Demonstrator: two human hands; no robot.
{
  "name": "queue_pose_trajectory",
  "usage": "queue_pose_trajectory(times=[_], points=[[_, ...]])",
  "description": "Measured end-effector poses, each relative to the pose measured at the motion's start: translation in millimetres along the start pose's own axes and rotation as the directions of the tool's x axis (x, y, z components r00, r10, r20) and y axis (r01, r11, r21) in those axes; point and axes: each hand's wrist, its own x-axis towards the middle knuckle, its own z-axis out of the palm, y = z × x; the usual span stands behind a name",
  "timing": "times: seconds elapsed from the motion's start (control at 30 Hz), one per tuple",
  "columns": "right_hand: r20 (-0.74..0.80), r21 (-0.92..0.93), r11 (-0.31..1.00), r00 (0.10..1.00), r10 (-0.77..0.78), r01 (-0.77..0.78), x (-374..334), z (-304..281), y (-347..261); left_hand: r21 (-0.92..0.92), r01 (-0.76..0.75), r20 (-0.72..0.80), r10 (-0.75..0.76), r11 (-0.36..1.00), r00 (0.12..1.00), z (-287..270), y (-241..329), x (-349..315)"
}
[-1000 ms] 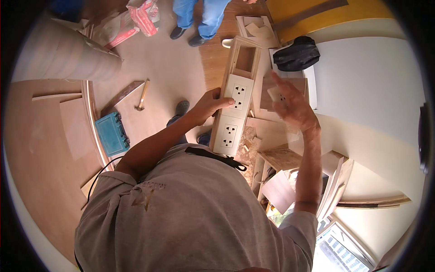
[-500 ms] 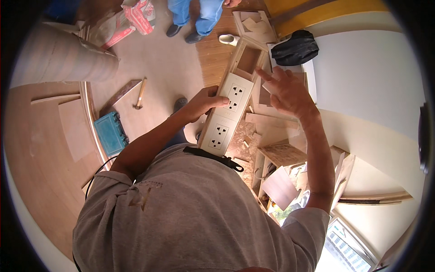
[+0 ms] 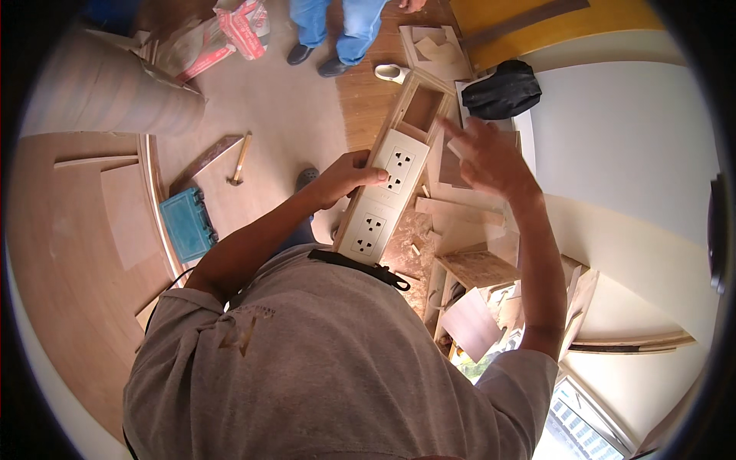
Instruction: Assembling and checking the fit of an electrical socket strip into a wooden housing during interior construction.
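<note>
A long narrow wooden box [image 3: 397, 106] stretches away from my body, with a white power outlet panel [image 3: 381, 201] set in its near part. The panel carries two double sockets. At the far end of the box an open compartment [image 3: 423, 110] shows its bare wooden bottom. My left hand [image 3: 346, 179] grips the box from the left side, its thumb lying on the panel beside the far socket. My right hand [image 3: 492, 159] is raised by the right edge of the compartment, fingers stretched apart, holding nothing. Whether a fingertip touches the rim is unclear.
On the floor to the left lie a hammer [image 3: 240, 159] and a teal case [image 3: 188, 224]. Wood offcuts [image 3: 477, 264] are heaped on the right, near a black bag [image 3: 502, 90]. Another person's legs [image 3: 337, 29] stand at the far side, near a white shoe [image 3: 391, 73].
The view has shifted slightly, so the surroundings sit a little lower. My right hand's fingers have moved slightly beside the compartment; my left hand keeps its grip on the box.
</note>
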Motion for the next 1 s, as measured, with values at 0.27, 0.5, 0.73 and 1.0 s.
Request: queue_pose_trajectory(times=[0.27, 0.5, 0.73, 1.0], points=[[0.037, -0.009, 1.000, 0.999, -0.021, 0.021, -1.3, -3.2, -6.9, -0.037, -0.014, -0.020, 0.014, 0.999, 1.000, -1.7, -11.5, 2.0], [-0.116, 0.209, 0.966, 0.977, 0.180, -0.153, -17.3, -17.1, -3.9, -0.013, -0.074, -0.056, 0.073, 0.997, 0.996, 3.6, -4.9, -2.5], [-0.444, 0.682, 0.701, 0.642, 0.625, -0.211, -25.5, -22.5, -49.8, 0.079, -0.029, -0.105, 0.037, 0.996, 0.994, 10.6, 10.3, -17.1], [-0.211, 0.952, 0.296, 0.536, 0.817, -0.075, -41.9, -5.3, -90.1, 0.077, -0.112, -0.079, 0.118, 0.991, 0.990, 14.3, 12.1, -23.7]])
